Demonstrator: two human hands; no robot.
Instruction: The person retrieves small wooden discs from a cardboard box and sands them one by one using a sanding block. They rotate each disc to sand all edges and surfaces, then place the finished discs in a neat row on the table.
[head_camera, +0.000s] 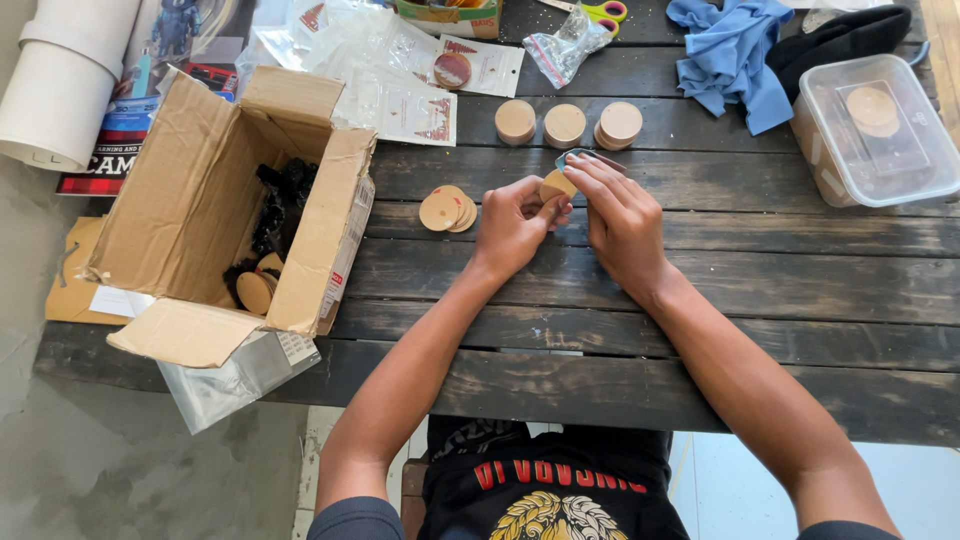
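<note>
Left hand pinches a small round wooden disc; right hand fingers peel its pale film, which likely needs a steady pull.

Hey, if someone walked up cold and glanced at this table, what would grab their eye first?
Probably the two hands meeting mid-table: the left hand pinches a small round wooden disc while the right hand works at it. Next, the open cardboard box at the left edge, with dark pieces and a disc inside. Then the bright blue cloth at the far side, beside a clear plastic tub.
</note>
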